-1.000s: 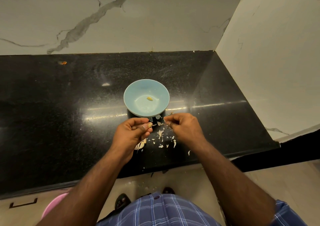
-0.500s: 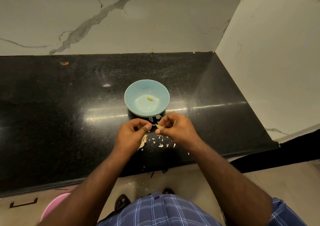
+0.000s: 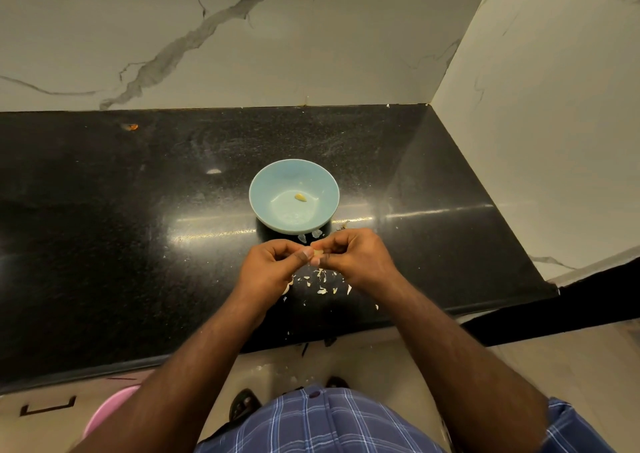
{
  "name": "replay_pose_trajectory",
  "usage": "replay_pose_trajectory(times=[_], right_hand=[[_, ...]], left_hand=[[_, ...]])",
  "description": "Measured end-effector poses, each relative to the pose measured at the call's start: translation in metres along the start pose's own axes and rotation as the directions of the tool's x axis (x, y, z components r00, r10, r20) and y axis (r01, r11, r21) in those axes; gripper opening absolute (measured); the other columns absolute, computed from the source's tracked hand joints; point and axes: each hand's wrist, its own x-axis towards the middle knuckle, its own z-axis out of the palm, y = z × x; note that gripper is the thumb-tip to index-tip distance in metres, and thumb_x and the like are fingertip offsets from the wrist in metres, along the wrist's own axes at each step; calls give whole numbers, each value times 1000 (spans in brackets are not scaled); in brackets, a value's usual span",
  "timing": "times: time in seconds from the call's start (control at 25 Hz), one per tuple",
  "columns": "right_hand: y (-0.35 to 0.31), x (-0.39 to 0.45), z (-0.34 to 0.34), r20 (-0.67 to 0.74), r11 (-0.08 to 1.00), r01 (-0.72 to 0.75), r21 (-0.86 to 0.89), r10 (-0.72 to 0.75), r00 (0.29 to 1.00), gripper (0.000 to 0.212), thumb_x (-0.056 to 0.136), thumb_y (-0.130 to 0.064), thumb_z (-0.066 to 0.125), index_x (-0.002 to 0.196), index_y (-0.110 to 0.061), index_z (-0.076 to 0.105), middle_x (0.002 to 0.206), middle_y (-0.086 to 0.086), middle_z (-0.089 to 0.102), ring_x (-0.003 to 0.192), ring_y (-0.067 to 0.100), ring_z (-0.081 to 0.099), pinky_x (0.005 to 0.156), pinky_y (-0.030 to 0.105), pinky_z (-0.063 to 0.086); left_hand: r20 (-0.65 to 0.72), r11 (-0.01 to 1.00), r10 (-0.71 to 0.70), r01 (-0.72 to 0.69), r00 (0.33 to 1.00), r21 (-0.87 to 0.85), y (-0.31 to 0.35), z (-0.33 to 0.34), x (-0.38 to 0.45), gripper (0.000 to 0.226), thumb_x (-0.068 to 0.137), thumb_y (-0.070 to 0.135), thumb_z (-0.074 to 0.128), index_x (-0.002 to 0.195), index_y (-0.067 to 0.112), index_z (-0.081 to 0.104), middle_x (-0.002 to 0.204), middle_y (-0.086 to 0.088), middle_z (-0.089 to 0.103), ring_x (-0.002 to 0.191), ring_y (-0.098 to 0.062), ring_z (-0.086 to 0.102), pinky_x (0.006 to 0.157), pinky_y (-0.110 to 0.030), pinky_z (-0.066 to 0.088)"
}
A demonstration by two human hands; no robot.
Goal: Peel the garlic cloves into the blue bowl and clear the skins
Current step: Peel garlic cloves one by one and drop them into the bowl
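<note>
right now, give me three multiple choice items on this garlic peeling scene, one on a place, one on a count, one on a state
1. Where do most loose garlic skins lie?
A. inside the bowl
B. on the black counter under the hands
C. against the back wall

2. How many peeled cloves are in the blue bowl?
A. none
B. one
C. four

3. What are the two hands doing?
A. both pinch one clove between them
B. both rest flat on the counter
C. one lifts the bowl

Answers:
1. B, the pale flakes are scattered on the counter between the bowl and the near edge.
2. B, a single peeled clove lies in the bowl.
3. A, the left hand and right hand meet fingertip to fingertip on the garlic clove.
</note>
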Motion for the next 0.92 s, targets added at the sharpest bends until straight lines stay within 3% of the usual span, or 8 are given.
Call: replay_pose_trajectory(times=[0.16,0.24,0.32,0.4,0.56,0.64,0.76,0.92], right_hand=[[2,2,-3,-36,995,-71,77,74,997,18,95,-4,66,108,-13,76,95,4,78,81,13,75,77,27,61],[2,2,-5,-67,999,-46,23,48,997,18,98,-12,65,113,-17,74,105,2,76,89,12,75,82,29,61],[0,-1,-4,-1,998,13,-64,-13,1000,25,94,-23,72,119,-21,74,112,-6,76,103,5,71,92,24,56],[-1,-1,-1,42,994,27,-107,-22,999,20,89,-26,77,108,-21,78,103,-8,78,103,4,70,92,24,55],[4,6,-4,-101,998,-50,-35,46,994,17,77,-12,87,88,-20,77,82,2,78,81,16,75,82,37,62],[7,8,-7,-130,998,-55,-11,53,990,17,78,-11,86,91,-20,78,83,1,78,82,15,75,81,34,62],[6,10,-10,-191,997,-46,-68,32,981,12,89,-17,77,101,-18,79,85,-7,77,78,3,70,79,24,56],[-3,19,-11,-218,994,-59,-87,39,975,13,90,-16,76,103,-17,78,85,-6,76,79,8,71,79,27,60]], left_hand=[[-24,993,-52,49,998,-111,-2,-3,2,16,94,22,70,86,12,79,89,-14,77,83,-20,65,77,-38,50],[-23,993,-45,42,999,-114,-3,-3,2,17,95,23,70,86,11,78,89,-13,77,82,-20,64,76,-38,49],[-13,994,-39,38,999,-103,-7,-3,4,19,95,24,70,82,15,79,84,-16,74,77,-20,62,71,-36,48],[-16,997,-26,25,1000,-73,-11,-3,6,22,96,25,68,78,19,78,76,-13,71,72,-18,60,68,-34,48],[-83,999,37,-35,996,22,-17,-6,9,16,96,11,67,89,23,76,84,-8,76,84,-22,70,84,-41,56],[-102,995,66,-58,993,79,-20,-12,11,23,94,5,69,93,27,75,88,-5,76,89,-17,72,88,-39,59],[-130,988,65,-46,989,149,-26,-22,13,9,98,26,67,97,32,74,84,6,78,88,-12,73,88,-39,57],[-209,951,114,-46,971,305,-38,-27,14,11,98,28,65,101,35,73,91,14,74,87,-8,70,80,-35,58]])
